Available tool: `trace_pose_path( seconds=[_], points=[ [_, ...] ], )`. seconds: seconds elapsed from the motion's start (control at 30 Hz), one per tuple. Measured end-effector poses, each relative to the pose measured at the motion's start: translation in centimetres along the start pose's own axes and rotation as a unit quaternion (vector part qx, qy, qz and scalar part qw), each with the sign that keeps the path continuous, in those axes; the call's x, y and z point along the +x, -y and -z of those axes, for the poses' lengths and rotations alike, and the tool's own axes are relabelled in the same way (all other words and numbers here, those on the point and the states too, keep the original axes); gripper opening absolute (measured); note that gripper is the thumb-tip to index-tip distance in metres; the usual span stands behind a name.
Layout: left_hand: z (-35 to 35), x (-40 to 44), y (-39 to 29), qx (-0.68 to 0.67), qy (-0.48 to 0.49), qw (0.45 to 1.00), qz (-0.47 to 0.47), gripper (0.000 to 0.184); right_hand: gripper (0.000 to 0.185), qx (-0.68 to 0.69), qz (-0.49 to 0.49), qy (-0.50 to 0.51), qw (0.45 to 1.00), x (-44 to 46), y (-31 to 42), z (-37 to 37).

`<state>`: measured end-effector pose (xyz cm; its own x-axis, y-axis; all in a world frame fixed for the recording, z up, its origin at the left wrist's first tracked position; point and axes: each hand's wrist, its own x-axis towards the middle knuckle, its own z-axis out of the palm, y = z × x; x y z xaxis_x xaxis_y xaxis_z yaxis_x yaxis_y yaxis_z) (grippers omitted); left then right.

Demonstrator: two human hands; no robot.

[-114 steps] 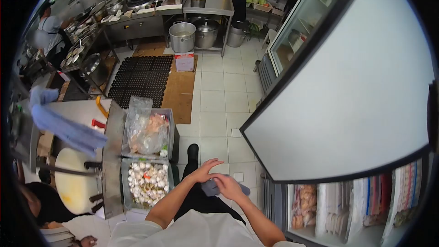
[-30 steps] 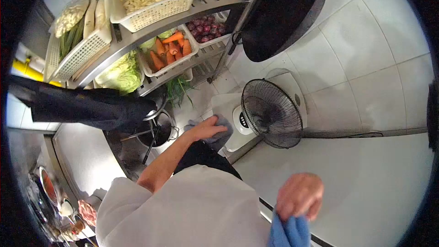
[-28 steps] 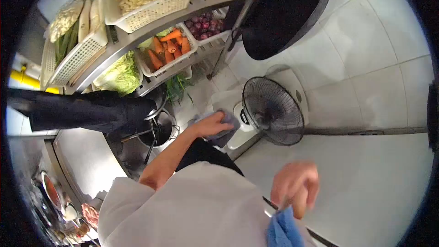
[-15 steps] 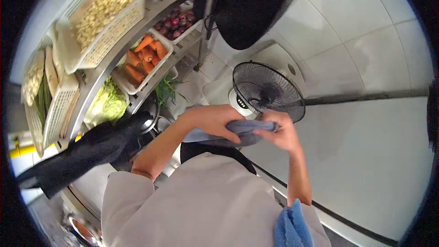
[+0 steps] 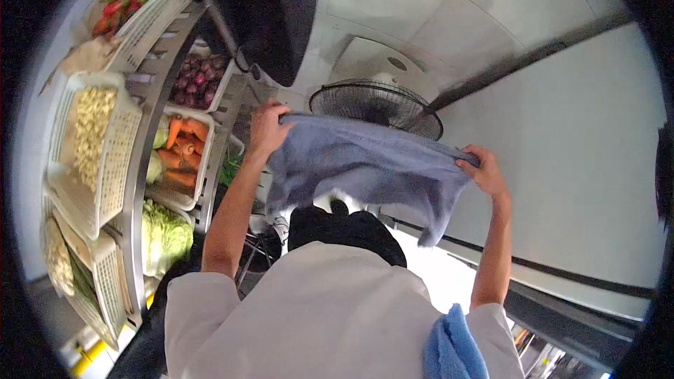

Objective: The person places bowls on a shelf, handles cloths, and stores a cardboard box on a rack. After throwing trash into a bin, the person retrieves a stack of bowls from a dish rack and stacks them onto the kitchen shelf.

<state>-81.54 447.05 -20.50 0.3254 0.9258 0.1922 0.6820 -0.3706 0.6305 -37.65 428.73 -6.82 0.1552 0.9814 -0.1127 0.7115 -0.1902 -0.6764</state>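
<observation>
A grey-blue towel (image 5: 365, 158) hangs spread out between my two hands in front of my body. Its upper left corner is pinched by my left hand (image 5: 268, 128), its upper right corner by my right hand (image 5: 484, 170), with the top edge stretched nearly straight. The lower edge droops unevenly, longest at the right. Just beyond the top edge stands a fan (image 5: 375, 109) with a black wire guard, its lower part hidden by the cloth. A brighter blue cloth (image 5: 455, 347) lies over my right shoulder area.
On the left, a metal shelf (image 5: 133, 217) carries baskets of peppers (image 5: 130, 3), pale peeled pieces (image 5: 93, 133), red onions (image 5: 200, 81), carrots (image 5: 184, 151) and leafy cabbage (image 5: 167, 238). A white panel (image 5: 562, 161) stands at the right. A dark hanging shape (image 5: 274, 14) is at the top.
My hands have moved apart, and the bunched towel is now spread open between them. The view has shifted, bringing the peppers into sight at the upper left.
</observation>
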Motion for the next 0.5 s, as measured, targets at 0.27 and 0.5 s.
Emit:
trace_pose_path(
  seconds=[0.27,0.5],
  points=[
    [-7.8,3.9,-8.2,-0.371,-0.188,0.901,0.121,0.02,0.018,-0.187,0.02,-0.221,0.957,-1.1,-6.5,1.9],
    [-9.6,8.5,-13.4,-0.517,-0.272,0.796,0.158,0.047,0.029,0.217,-0.126,-0.256,0.934,2.5,-5.7,3.4]
  ],
)
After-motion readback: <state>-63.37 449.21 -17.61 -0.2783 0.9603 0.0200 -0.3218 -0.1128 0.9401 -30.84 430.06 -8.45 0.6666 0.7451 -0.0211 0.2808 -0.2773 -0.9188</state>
